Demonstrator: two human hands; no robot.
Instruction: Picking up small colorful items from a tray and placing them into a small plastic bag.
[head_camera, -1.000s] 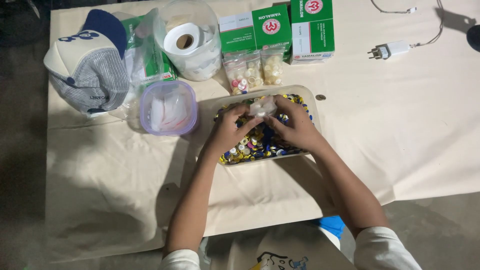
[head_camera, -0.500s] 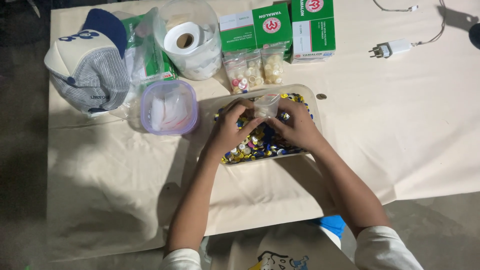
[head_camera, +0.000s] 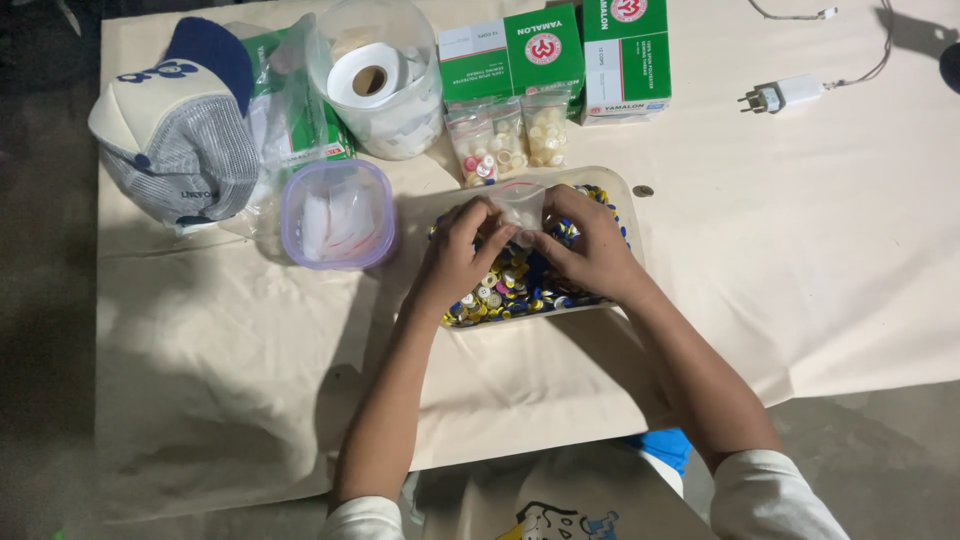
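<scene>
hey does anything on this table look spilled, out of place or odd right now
One small dark round piece lies alone on the tablecloth, just outside the right rim of the clear tray of coloured buttons; it looks like a stray. Otherwise nothing stands out: both hands, left hand and right hand, hold a small clear bag over the tray.

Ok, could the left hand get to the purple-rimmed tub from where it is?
Probably yes. The left hand pinches the small clear bag over the button tray; the tub sits just beside it, with nothing between.
</scene>
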